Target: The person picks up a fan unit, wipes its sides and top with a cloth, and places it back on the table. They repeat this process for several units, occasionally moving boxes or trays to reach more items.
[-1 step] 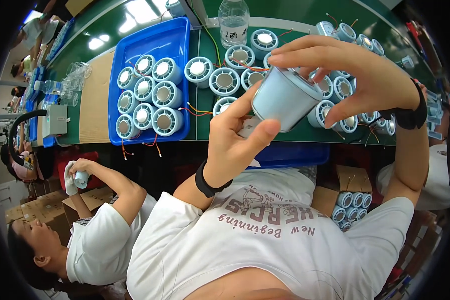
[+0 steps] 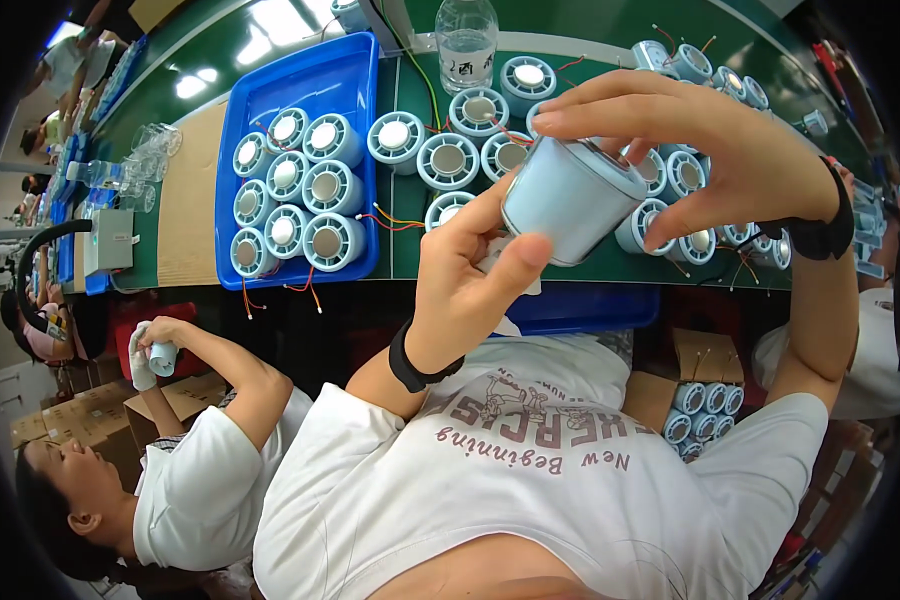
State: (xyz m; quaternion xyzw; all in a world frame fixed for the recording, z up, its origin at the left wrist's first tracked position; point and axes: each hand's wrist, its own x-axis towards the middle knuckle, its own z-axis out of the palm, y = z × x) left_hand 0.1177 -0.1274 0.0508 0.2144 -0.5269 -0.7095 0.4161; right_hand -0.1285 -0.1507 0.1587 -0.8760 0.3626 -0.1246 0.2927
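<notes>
Pale blue cylinder (image 2: 575,205) tilts, left fingers (image 2: 518,272) pinching it, right fingers (image 2: 605,116) spread around it.

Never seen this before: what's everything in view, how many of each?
Held cylinder: one, pale blue, over table's front
Large tray: one, blue, table's left
Tray cylinders: nine, pale blue, in it
Loose cylinders: over a dozen, pale blue, middle and right
Table: one, green, across the top
Lower tray: one, blue, below table's edge
Bottle: one, clear, table's back
Cardboard sheet: one, brown, beside large tray
Box: one, grey, far left
Cartons: several, brown, lower left and right, one holding cylinders
Other people: several, mostly left, nearest in white
Shirt: one, white, lower middle
Wristbands: two, black, person's wrists
Left fingers: one set, bare, gripping held cylinder
Right fingers: one set, bare, at its upper end
</notes>
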